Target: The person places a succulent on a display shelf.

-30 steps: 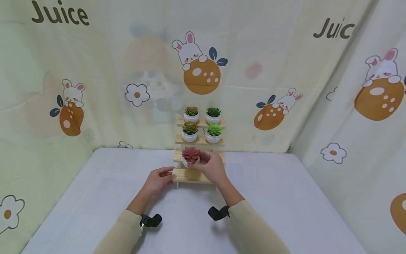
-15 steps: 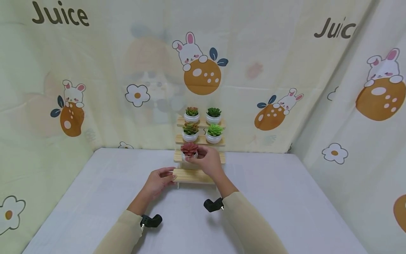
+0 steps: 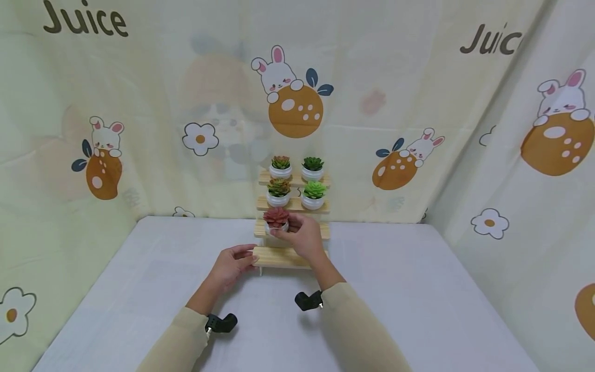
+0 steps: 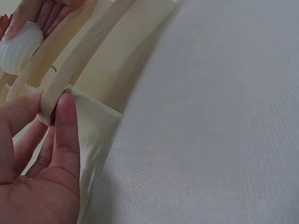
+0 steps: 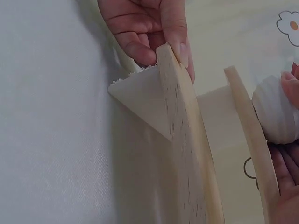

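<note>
A small tiered wooden shelf (image 3: 281, 257) stands at the back of the table. My left hand (image 3: 231, 266) pinches the left end of its lowest board, thumb on one face and fingers on the other, as the left wrist view shows. My right hand (image 3: 305, 236) holds a red succulent (image 3: 276, 217) in a white ribbed pot (image 5: 275, 109) at the left part of the second board from the bottom. In the right wrist view the pot's base is right at that board. Two green-toned succulents (image 3: 278, 188) (image 3: 314, 190) in white pots sit one tier up.
On the top tier stand a red-tipped succulent (image 3: 281, 163) and a dark green succulent (image 3: 313, 164), both in white pots. Behind the white-covered table (image 3: 395, 289) hangs a printed curtain (image 3: 353, 129), close to the shelf's back.
My right hand has carried the red potted succulent slightly up and to the left, back onto the second board from the bottom. The left hand keeps its grip on the lowest board.
</note>
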Tool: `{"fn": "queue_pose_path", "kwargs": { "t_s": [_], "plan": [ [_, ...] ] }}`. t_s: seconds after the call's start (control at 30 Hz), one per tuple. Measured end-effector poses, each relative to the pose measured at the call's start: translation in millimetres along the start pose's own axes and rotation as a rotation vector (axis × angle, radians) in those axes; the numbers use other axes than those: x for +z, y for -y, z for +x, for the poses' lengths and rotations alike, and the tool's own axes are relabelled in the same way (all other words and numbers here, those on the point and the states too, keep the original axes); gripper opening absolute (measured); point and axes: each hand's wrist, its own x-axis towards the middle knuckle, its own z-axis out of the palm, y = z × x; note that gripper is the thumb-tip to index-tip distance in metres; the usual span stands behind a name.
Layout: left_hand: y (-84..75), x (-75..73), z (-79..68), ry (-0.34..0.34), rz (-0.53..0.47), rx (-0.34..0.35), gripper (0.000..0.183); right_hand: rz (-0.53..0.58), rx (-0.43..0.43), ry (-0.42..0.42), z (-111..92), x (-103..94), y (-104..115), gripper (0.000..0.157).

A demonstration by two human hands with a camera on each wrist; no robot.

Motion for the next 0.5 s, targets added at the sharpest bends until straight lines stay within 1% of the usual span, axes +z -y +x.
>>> {"fn": "queue_pose_path", "kwargs": {
  "t_s": [0.23, 0.37, 0.5],
  "plan": [
    [-2.1, 1.5, -3.3, 0.008, 0.002, 0.013, 0.038, -0.005, 0.013, -0.003, -1.2, 0.7, -0.4, 0.049],
    [-4.3, 1.2, -5.0, 0.017, 0.035, 0.015, 0.039, -0.018, 0.019, 0.01, -1.6, 0.8, -0.6, 0.05],
    [-7.3, -3.0, -6.5, 0.049, 0.091, 0.034, 0.039, -0.017, 0.024, 0.028, -5.7, -4.0, 2.5, 0.054]
  ]
}}
